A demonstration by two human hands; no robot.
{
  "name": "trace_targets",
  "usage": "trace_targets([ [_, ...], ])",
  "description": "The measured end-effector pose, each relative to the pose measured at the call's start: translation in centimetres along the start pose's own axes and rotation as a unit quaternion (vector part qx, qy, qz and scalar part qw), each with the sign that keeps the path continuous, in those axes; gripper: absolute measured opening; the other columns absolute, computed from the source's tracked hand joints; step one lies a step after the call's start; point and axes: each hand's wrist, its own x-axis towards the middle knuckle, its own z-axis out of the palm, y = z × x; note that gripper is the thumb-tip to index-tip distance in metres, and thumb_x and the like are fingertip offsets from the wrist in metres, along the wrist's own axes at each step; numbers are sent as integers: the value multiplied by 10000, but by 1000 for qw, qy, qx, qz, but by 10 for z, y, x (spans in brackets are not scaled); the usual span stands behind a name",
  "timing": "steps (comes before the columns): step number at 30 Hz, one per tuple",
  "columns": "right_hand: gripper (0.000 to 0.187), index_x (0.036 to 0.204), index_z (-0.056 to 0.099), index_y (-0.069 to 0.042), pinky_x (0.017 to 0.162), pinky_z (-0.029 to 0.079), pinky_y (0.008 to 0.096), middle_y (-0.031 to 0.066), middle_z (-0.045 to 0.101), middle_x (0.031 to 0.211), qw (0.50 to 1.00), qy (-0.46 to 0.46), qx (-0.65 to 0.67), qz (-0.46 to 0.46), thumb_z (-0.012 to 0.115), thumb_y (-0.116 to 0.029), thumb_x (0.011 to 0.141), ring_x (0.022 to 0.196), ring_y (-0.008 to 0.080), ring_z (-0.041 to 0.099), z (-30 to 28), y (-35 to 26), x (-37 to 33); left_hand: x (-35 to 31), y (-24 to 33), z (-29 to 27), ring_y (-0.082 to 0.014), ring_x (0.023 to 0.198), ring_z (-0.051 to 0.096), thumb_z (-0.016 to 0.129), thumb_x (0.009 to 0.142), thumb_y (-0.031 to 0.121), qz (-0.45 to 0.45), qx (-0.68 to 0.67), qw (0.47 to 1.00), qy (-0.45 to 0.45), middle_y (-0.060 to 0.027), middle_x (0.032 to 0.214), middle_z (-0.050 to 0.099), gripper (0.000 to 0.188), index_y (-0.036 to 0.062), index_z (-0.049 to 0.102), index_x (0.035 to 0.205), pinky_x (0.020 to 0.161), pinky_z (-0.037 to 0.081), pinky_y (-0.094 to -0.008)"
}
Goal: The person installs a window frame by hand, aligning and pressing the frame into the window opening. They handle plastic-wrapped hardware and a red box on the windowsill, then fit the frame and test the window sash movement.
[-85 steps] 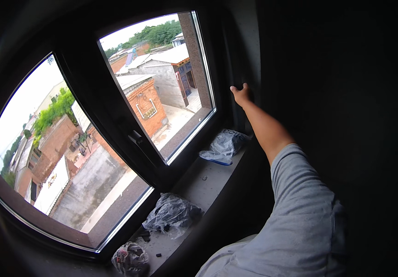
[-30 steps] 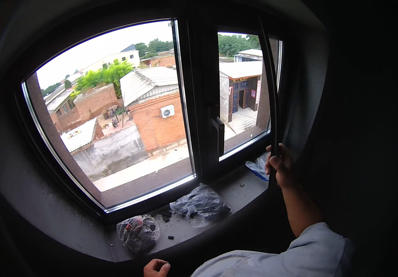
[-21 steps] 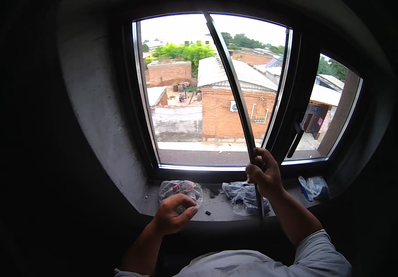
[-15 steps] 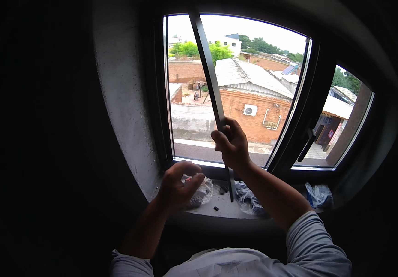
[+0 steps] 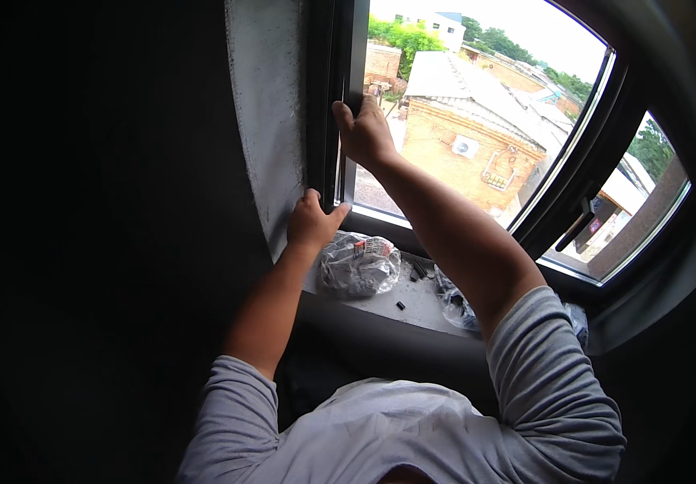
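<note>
A long dark window strip (image 5: 356,60) stands nearly upright along the left side of the window frame (image 5: 319,97). My right hand (image 5: 366,135) grips it partway up, its thumb on the left and fingers to the right. Lower down, my left hand (image 5: 311,222) is at the strip's bottom end, by the frame's lower left corner, thumb on one side and fingers on the other. Where exactly the strip meets the frame is too dark to tell.
Below the window, a sill (image 5: 380,305) holds a clear plastic bag (image 5: 360,266), small black pieces (image 5: 418,272) and a second plastic bag (image 5: 454,302). Farther right are a window handle (image 5: 580,224) and another bag (image 5: 577,321). A rough wall edge (image 5: 263,105) borders the left side.
The strip has gone from slanting across the glass to lying along the left frame. My right hand moved up with it; my left hand moved from above the bag to the strip's lower end.
</note>
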Motion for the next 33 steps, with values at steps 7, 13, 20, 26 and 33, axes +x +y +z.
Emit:
trace_targets([
  [7, 634, 1098, 593, 124, 955, 491, 494, 349, 659, 1066, 983, -112, -92, 110, 451, -488, 1016, 1073, 476, 637, 1, -44, 7, 12, -30, 43, -480, 881, 663, 656, 914, 360, -34, 37, 998, 33, -291, 926, 682, 359, 12, 607, 986, 790, 527, -556],
  [13, 663, 1129, 665, 101, 977, 511, 446, 277, 688, 1125, 936, -254, -217, 110, 433, -509, 1011, 1124, 395, 653, -26, -61, 25, 15, -52, 66, -432, 765, 681, 598, 957, 313, 8, 93, 994, 56, -247, 837, 679, 287, 29, 580, 925, 675, 555, -516],
  [20, 574, 1269, 553, 75, 1021, 486, 449, 277, 635, 1244, 961, -200, -183, 52, 534, -428, 994, 1208, 377, 607, -28, -60, 58, 32, -30, 59, -413, 778, 698, 563, 988, 313, 12, 111, 994, 19, -235, 864, 689, 303, 24, 600, 906, 674, 575, -503],
  [26, 560, 1200, 594, 92, 965, 514, 451, 290, 657, 1175, 953, -240, -183, 13, 555, -431, 1002, 1156, 387, 631, -26, -55, 73, 30, -35, 56, -425, 787, 697, 559, 993, 303, -9, 103, 994, 42, -255, 881, 684, 298, 10, 556, 937, 679, 578, -502],
  [33, 552, 1015, 671, 105, 815, 547, 454, 283, 693, 979, 936, -301, -180, 11, 567, -437, 1002, 958, 396, 689, -31, -48, 92, 26, -27, 66, -458, 767, 668, 604, 970, 318, -82, 45, 987, 131, -267, 781, 660, 337, -10, 544, 918, 652, 540, -525],
])
